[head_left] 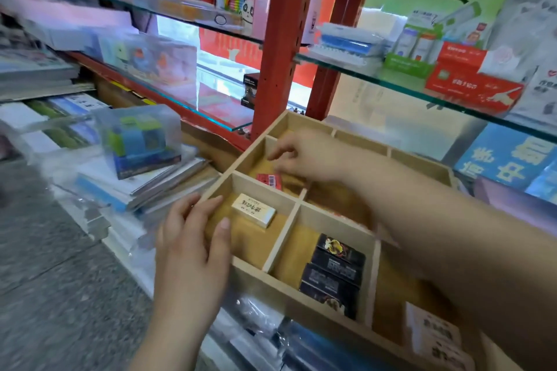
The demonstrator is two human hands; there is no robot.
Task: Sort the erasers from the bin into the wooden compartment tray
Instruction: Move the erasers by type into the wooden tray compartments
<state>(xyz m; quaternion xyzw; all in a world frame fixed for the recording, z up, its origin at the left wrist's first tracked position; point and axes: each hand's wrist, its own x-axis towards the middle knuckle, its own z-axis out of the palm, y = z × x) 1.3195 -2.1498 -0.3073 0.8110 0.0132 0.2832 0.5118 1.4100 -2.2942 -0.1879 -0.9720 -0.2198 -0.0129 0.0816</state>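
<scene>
**Red eraser going into the tray's left column**

The right grip (pixel 304 156) is reaching into the middle compartment on the left side of the tray (pixel 271 283). Its fingers are curling down over the red eraser (pixel 269 181), which is lying slightly tilted on that compartment's floor. The fingertips are meeting the eraser's far end, but I cannot tell whether they are pinching it or merely touching it. The left grip (pixel 193 253) is lying spread on the tray's left rim with fingers relaxed. Its thumb is hanging inside the near-left compartment, just beside the cream eraser (pixel 253 209). Black erasers (pixel 333 274) are sitting stacked in the next compartment to the right. The bin is not showing clearly anywhere around the tray.

These erasers are looking like small, light, stiff blocks in printed sleeves, and not fragile. The wrapping is probably making them a little slick, so a pinch across the two long sides, thumb against forefinger, is looking like the surest hold. The end faces are offering less surface. The tray itself is likely light enough to slide, which is probably why the left grip is steadying it.
</scene>
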